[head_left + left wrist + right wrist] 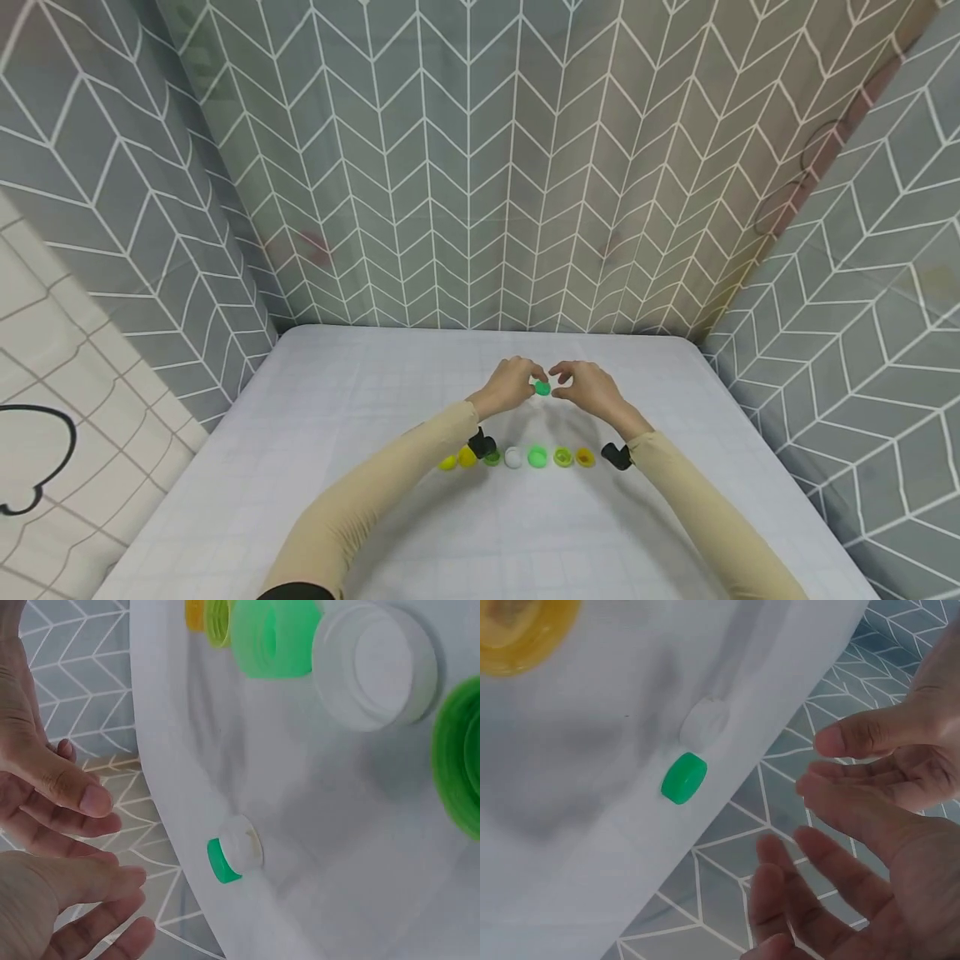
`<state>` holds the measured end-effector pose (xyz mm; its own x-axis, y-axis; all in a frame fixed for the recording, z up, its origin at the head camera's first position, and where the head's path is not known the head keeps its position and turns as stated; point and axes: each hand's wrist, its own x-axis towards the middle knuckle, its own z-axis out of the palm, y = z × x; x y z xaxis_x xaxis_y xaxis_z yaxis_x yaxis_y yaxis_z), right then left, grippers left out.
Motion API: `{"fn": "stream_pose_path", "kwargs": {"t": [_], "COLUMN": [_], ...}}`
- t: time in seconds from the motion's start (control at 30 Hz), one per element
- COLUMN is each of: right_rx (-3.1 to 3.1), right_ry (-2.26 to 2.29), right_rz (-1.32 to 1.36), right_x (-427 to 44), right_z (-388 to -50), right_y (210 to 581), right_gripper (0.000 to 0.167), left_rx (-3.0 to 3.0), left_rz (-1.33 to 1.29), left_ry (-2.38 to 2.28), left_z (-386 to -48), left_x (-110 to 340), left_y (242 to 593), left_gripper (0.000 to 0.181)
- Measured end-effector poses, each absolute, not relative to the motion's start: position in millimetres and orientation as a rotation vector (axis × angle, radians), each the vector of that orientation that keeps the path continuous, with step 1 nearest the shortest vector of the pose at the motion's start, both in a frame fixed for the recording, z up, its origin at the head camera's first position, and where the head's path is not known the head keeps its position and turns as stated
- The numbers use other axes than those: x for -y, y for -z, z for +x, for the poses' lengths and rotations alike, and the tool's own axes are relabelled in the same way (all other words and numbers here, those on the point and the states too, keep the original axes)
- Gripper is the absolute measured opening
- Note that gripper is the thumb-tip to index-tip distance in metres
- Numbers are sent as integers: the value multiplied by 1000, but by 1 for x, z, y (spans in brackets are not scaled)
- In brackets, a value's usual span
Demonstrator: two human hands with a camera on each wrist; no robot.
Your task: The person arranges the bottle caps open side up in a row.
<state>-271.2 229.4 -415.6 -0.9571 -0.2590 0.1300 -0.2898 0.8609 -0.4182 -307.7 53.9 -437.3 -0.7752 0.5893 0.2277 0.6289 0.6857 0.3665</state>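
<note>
My left hand and right hand hover close together over the far half of the table, thumbs and fingers loosely bent, with nothing held in either. Just beneath them a small green bottle cap lies on the white cloth beside a small white cap. In the left wrist view the white cap partly covers the green cap. Both hands show there too, the left hand below the right hand, apart from the caps.
Nearer the body stands a row of larger lids: yellow, dark green, white, light green, yellow-green and orange-yellow. The left sleeve passes close to the yellow ones. Patterned curtains surround the table.
</note>
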Motion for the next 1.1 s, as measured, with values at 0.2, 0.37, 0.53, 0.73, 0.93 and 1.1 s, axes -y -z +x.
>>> {"fn": "stream_pose_path", "kwargs": {"t": [0.2,0.37,0.53,0.73,0.93,1.1], "right_rx": [3044,3108,3146,3137,3145,3137], "right_ry": [-668,-676,-682,-685,-669,-672], "right_rz": [419,464,458,463,449,444], "right_x": [-221,-217,-214,-213,-211,-210], "right_z": [-282,-287,-290,-290,-292,-293], "right_y": [421,431,440,447,452,457], "right_gripper": [40,42,44,42,39,38], "left_rx": [2835,2904,2973,2988,2995,3023], "left_rz": [-972,-957,-938,-962,-998,-971], "left_ry": [664,642,656,652,640,718], "left_z": [-317,-322,-322,-323,-323,-323], "left_x": [-50,-46,-43,-47,-52,-54], "left_y": [441,447,454,460,466,472], "left_gripper": [28,31,35,37,40,42]}}
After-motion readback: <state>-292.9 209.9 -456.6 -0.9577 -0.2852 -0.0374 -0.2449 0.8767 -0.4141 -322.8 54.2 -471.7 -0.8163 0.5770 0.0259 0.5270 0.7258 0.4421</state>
